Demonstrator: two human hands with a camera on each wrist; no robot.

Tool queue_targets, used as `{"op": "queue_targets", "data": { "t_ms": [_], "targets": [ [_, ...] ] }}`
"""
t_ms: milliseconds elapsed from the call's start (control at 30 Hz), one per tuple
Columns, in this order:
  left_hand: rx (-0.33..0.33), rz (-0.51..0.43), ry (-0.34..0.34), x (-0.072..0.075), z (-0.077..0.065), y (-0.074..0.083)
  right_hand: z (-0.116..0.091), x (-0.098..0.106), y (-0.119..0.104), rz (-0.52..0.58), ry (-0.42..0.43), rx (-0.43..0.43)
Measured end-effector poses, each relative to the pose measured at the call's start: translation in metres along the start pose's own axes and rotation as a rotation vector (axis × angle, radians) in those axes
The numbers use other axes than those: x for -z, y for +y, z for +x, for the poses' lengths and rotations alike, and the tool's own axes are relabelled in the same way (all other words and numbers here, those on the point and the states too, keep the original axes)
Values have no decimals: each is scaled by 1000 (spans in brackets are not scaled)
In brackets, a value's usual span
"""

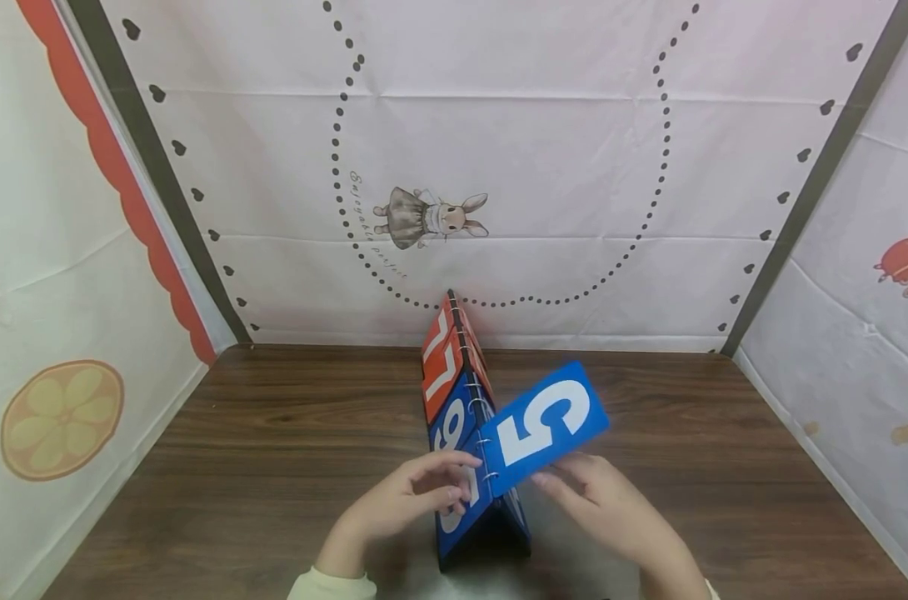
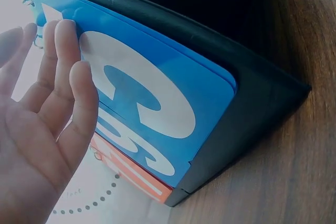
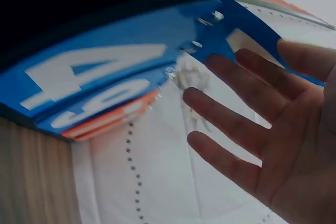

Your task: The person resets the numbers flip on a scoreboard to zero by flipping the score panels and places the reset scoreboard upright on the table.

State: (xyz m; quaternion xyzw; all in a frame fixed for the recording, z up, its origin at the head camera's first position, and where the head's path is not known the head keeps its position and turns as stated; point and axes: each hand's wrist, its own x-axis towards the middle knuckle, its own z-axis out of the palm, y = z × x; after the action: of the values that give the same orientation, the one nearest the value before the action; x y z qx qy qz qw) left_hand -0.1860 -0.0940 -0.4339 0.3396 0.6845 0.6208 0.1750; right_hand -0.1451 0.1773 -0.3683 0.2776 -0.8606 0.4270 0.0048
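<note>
A tent-shaped flip scoreboard (image 1: 484,533) with a black stand and ringed number cards stands on the table. One blue card (image 1: 514,417) with a white 5 sticks out to the right from the top rings, tilted. Under its lower edge is my right hand (image 1: 604,500); the right wrist view shows that hand's fingers (image 3: 226,114) spread and fairly straight beside the card. My left hand (image 1: 401,496) is at the scoreboard's left face, fingers loosely bent in front of a blue card (image 2: 173,93) whose white digit is partly covered. A blue card with a 4 (image 3: 94,69) shows on the right face.
Farther along the scoreboard are a blue 9 card (image 1: 450,425) and red cards (image 1: 441,358). The brown wooden table (image 1: 311,417) meets a white printed cloth wall (image 1: 559,183) at the back, with more cloth on both sides.
</note>
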Motion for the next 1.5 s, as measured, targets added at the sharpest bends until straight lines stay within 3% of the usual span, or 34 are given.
{"op": "queue_targets", "data": {
  "t_ms": [100, 167, 333, 400, 500, 600, 700, 900, 1000, 1100, 1267, 1400, 1500],
  "targets": [
    [-37, -9, 31, 2, -1, 2, 3, -8, -2, -65, -25, 2],
    [-100, -33, 101, 4, -2, 5, 5, -12, -2, -91, -27, 46],
    [-212, -128, 419, 12, -10, 18, 9, -21, -1, -154, -21, 159],
    [-233, -161, 512, 15, -15, 23, 9, -23, -2, -170, -16, 177],
    [-304, -184, 555, 20, -19, 29, 10, -26, -4, -182, -14, 192],
    [-374, -197, 528, 23, -22, 33, 9, -29, -7, -195, -23, 166],
    [-382, -198, 534, 23, -24, 36, 10, -31, -9, -209, -44, 112],
    [-232, -123, 632, 24, -29, 35, 11, -35, -10, -259, -65, 94],
    [-151, -143, 569, 31, -32, 27, 12, -37, -9, -291, -67, 116],
    [-4, -162, 467, 40, -34, 14, 12, -36, -9, -297, -76, 114],
    [229, -30, 329, 47, -35, -6, 8, -28, -8, -250, -25, 43],
    [279, 46, 275, 45, -34, -15, 7, -22, -7, -233, -6, -46],
    [295, 67, 273, 43, -32, -18, 8, -20, -5, -221, -54, -95]
  ]
}}
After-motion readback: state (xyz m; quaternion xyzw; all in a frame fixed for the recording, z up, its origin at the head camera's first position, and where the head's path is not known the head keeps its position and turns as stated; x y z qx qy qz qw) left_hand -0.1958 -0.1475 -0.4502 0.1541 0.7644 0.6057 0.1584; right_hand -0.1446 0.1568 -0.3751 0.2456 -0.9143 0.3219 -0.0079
